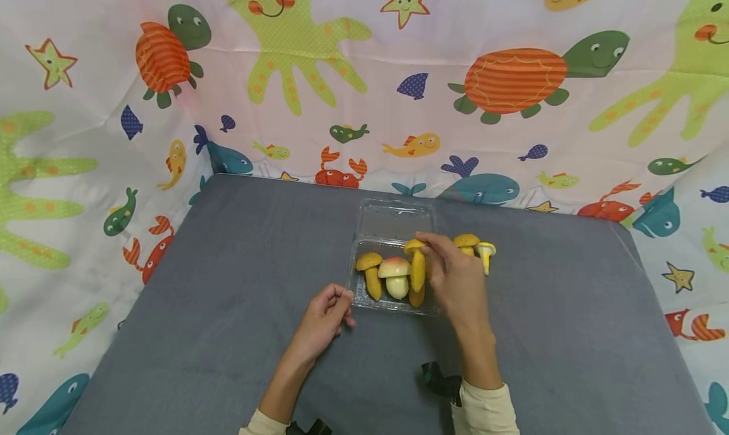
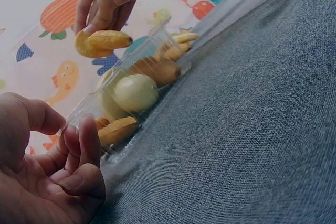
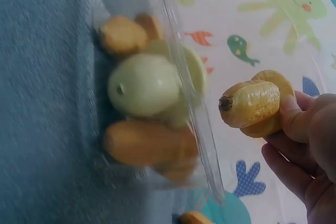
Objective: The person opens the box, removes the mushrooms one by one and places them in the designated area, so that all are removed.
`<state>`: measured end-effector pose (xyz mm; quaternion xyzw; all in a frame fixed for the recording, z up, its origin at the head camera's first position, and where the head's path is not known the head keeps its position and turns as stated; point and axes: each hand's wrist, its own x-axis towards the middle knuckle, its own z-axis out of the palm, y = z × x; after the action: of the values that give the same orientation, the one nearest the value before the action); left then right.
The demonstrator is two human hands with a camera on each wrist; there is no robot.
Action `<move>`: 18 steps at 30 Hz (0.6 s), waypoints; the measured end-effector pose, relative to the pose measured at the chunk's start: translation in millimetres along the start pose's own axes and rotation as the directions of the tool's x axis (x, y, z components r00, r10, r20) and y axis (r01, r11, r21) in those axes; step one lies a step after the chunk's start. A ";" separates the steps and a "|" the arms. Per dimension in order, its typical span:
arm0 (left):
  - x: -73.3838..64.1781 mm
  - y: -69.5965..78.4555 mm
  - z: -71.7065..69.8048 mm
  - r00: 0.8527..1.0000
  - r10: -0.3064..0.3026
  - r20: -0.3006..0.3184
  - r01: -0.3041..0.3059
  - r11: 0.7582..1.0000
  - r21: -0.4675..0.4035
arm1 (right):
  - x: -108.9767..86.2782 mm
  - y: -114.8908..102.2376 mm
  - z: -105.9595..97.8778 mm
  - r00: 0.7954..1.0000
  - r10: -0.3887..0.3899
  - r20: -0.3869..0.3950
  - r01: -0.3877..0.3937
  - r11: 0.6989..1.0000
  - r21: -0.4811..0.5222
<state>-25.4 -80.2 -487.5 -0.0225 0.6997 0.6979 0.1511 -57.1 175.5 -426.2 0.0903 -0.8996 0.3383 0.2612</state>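
A clear plastic clamshell box (image 1: pixel 387 307) sits on the grey cloth with its lid (image 1: pixel 395 220) folded back. My left hand (image 1: pixel 321 318) pinches the rim at its near left corner between thumb and fingers. Over the box's right part, my right hand (image 1: pixel 460 283) holds a yellow toy mushroom (image 3: pixel 252 103) by its cap, stem toward me. Inside the box lie a yellow mushroom (image 1: pixel 372 277) on the left and a pale mushroom with a reddish cap (image 1: pixel 395 277) in the middle. A darker mushroom (image 3: pixel 144 142) lies on the right, partly hidden in the head view by the held one.
Just right of the box, beyond my right hand, are a yellow-capped mushroom (image 1: pixel 466 242) and a paler yellow mushroom (image 1: pixel 486 252). Grey cloth (image 1: pixel 239 251) covers the table. A curtain with sea animals (image 1: pixel 364 74) hangs behind it and along both sides.
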 end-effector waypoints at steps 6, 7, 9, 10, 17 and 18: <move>-0.7 1.3 -0.6 1.000 -0.004 0.002 0.004 1.000 -0.003 | 2.8 10.9 -8.5 0.997 0.056 -0.051 -0.055 0.998 0.009; -0.7 1.5 -0.6 1.000 -0.005 0.001 0.005 1.000 -0.003 | 3.3 12.1 -9.8 0.997 0.056 -0.055 -0.055 0.998 0.012; -0.8 1.6 -0.9 1.000 -0.007 -0.001 0.007 1.000 -0.003 | 3.9 14.0 -12.1 0.996 0.059 -0.064 -0.058 0.998 0.013; -0.8 1.4 -1.1 1.000 -0.009 -0.001 0.009 1.000 -0.001 | 3.9 14.8 -13.1 0.996 0.064 -0.065 -0.063 0.998 0.011; -0.9 1.7 -1.1 1.000 -0.009 0.010 0.009 1.000 0.001 | 2.5 20.6 -21.1 0.992 0.098 -0.079 -0.102 0.994 -0.038; -0.9 1.6 -1.1 1.000 -0.008 0.011 0.008 1.000 0.003 | 2.1 22.1 -22.3 0.992 0.098 -0.085 -0.102 0.994 -0.041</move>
<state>-25.1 -81.3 -485.8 -0.0213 0.6998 0.6963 0.1579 -57.3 206.9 -423.4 0.0251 -0.8989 0.3338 0.2828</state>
